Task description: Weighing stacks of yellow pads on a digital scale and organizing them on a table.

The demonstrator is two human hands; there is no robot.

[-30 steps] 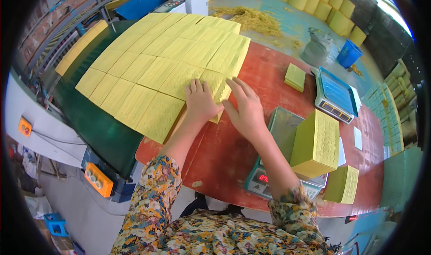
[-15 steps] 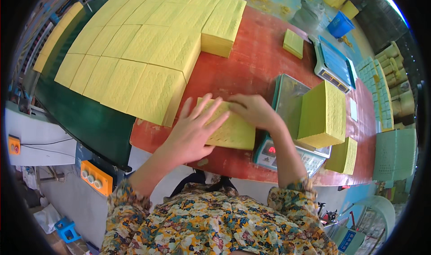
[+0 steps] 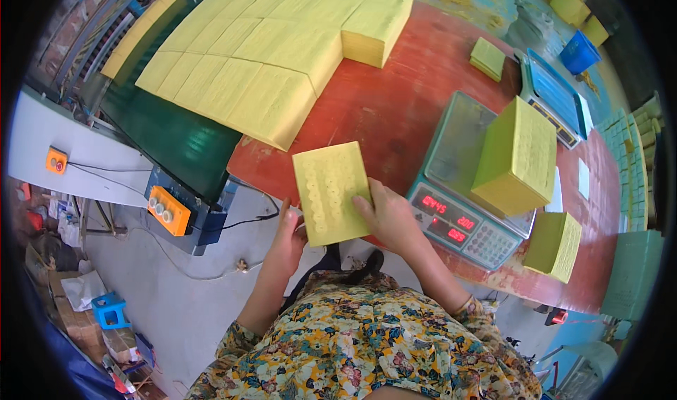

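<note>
My right hand (image 3: 391,217) grips a thin stack of yellow paper (image 3: 331,195) at its right edge, thumb on the face and fingers behind. Rows of curved punched marks run down the sheet, which is tilted up in front of me at the table's near edge. Beside its lower left edge is my left hand (image 3: 285,241), fingers raised and partly spread; whether they touch the paper is hard to see. To the right, a thick yellow paper block (image 3: 515,157) rests on a digital scale (image 3: 451,210) with lit red digits.
Many yellow paper blocks (image 3: 261,76) cover the far left of the red table (image 3: 381,104) and the green belt (image 3: 169,146). Another block (image 3: 553,245) stands right of the scale. A small stack (image 3: 487,58) and a second scale (image 3: 553,93) lie farther back. An orange button box (image 3: 168,211) sits lower left.
The thin paper stack has been lifted and tilted up from the table. My left hand has come off its face to its lower left side; my right hand now holds the right edge.
</note>
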